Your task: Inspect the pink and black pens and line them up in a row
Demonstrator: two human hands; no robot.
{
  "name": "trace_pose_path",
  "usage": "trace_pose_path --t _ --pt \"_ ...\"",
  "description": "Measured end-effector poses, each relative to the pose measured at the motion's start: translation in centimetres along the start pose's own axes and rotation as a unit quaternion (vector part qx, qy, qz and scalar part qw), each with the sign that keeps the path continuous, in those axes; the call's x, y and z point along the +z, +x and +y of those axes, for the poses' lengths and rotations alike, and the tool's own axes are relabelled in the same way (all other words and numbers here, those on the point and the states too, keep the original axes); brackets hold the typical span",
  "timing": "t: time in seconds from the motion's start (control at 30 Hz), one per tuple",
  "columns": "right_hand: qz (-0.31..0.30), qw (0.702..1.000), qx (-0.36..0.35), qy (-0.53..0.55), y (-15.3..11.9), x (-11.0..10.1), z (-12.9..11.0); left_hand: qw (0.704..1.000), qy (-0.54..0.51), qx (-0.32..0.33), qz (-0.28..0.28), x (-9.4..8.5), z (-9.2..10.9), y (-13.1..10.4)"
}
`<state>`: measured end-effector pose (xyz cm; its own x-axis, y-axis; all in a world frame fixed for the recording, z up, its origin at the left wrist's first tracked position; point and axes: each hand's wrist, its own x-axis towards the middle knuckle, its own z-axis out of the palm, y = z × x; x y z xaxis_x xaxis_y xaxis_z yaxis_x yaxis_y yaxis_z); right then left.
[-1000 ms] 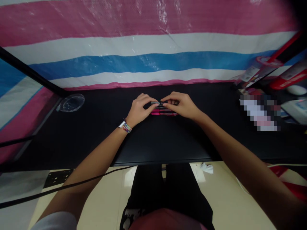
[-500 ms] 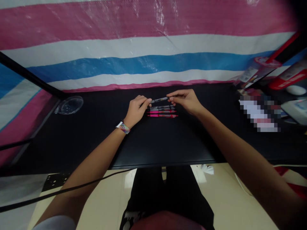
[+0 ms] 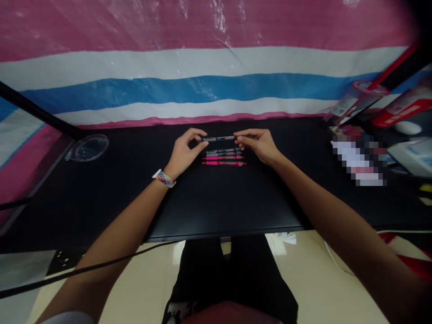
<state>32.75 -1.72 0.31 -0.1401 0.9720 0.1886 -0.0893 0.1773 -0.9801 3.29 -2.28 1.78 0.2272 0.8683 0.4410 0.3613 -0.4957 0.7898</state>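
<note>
A dark pen with a grey, see-through barrel (image 3: 221, 138) lies crosswise between my two hands, close above the black table (image 3: 229, 198). At its right end, the thumb and fingers of my right hand (image 3: 259, 143) pinch it. My left hand (image 3: 187, 150) has its thumb and forefinger around the left end; how firmly they press is hard to see. Just nearer to me, a row of pens lies parallel to it: dark pens (image 3: 221, 152) at the back, then a pink pen (image 3: 214, 158) and another pink-and-red pen (image 3: 219, 163) in front.
A clear plastic lid or dish (image 3: 89, 147) sits at the back left. To the right are a plastic cup (image 3: 353, 101), a red-labelled bottle (image 3: 401, 108), a white rounded object (image 3: 407, 128) and a blurred-out item (image 3: 359, 162). A black cable (image 3: 101, 263) crosses my left forearm.
My left thumb and forefinger have spread around the pen's left end, showing more of the pen. The pen lies more level. The whole view has shifted slightly.
</note>
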Motion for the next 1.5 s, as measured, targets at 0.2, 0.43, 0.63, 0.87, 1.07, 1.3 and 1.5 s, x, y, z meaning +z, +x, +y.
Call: trace_pose_path --t 0.2,0.43,0.63,0.87,1.07,1.3,1.5 --pt "-0.003 1.0 -0.002 0.023 0.2 -0.1 0.2 1.0 -0.014 -0.004 0.006 -0.1 -0.4 0.2" --pt "0.008 1.0 0.009 -0.003 0.3 -0.1 0.2 0.999 0.03 -0.015 -0.004 -0.2 -0.4 0.3" --pt "0.004 0.999 -0.024 -0.031 0.2 0.1 0.1 0.999 -0.001 -0.046 0.002 -0.4 -0.4 0.3" --pt "0.008 0.999 -0.026 -0.042 0.1 0.1 0.0 0.998 -0.04 -0.033 0.018 -0.2 -0.9 0.5" --pt "0.016 0.999 -0.023 -0.033 0.2 -0.1 0.1 0.998 -0.045 -0.021 0.029 -0.2 -0.9 0.5" --pt "0.03 0.998 -0.033 -0.053 0.5 -0.4 -0.1 0.997 -0.026 -0.028 0.063 -0.5 -1.4 0.7" --pt "0.12 0.987 -0.071 -0.083 1.0 -1.0 -0.1 0.995 -0.061 -0.031 0.073 -0.5 -1.9 0.7"
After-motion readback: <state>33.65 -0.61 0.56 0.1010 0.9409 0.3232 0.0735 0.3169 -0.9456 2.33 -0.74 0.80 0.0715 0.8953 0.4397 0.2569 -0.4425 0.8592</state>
